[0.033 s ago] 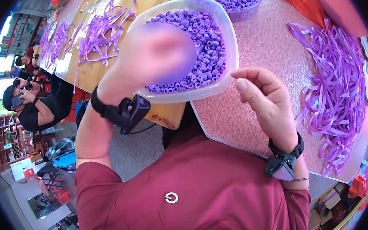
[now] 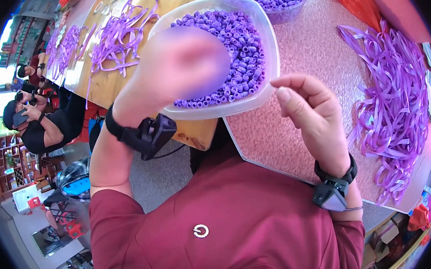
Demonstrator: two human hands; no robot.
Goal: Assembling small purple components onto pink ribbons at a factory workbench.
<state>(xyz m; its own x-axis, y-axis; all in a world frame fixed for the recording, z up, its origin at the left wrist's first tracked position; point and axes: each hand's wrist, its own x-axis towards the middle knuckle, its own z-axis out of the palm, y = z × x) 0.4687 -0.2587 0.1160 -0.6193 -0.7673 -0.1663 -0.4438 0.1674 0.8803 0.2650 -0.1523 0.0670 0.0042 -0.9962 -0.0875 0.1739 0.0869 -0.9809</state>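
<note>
Beads (image 2: 244, 61) lie in the tub (image 2: 273, 55) by the surface's (image 2: 255, 137) near edge; left hand (image 2: 180, 63) blurred, grip indiscernible; right hand (image 2: 311, 109) loosely parted; jolting the tub could spill beads.

The camera sits on the person's head and looks down at the left hand (image 2: 186, 64) and the right hand (image 2: 314, 114). It is close, so both look big. Below the hands it sees the dark red shirt (image 2: 255, 213), and under the right hand, the pink table (image 2: 313, 51). The wide, round view bends straight edges. Far beyond the left hand, a person in black (image 2: 48, 131) looks small and tipped.
</note>
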